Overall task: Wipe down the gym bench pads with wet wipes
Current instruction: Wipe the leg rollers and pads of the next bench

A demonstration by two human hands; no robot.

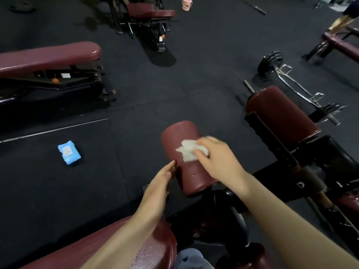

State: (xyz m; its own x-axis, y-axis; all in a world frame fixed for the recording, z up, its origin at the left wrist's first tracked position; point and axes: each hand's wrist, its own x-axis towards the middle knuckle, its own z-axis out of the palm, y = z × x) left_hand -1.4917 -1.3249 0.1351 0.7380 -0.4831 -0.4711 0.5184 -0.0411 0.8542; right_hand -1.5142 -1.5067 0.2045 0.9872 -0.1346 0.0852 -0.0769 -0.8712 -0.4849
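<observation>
A maroon roller pad (179, 136) sticks out from the bench frame in the middle of the view. My right hand (217, 160) holds a crumpled white wet wipe (187, 150) pressed onto the top of this pad. My left hand (159, 183) lies with straight fingers against the pad's left side. A second maroon roller pad (281, 113) stands to the right. The maroon seat pad (151, 249) of the same bench lies under my left forearm at the bottom.
A blue wet-wipe pack (69, 152) lies on the black rubber floor at the left. Another maroon bench (48, 57) stands at the far left, more benches at the back. A loaded curl bar (297, 84) lies at the right. A pink bucket (186, 3) stands far back.
</observation>
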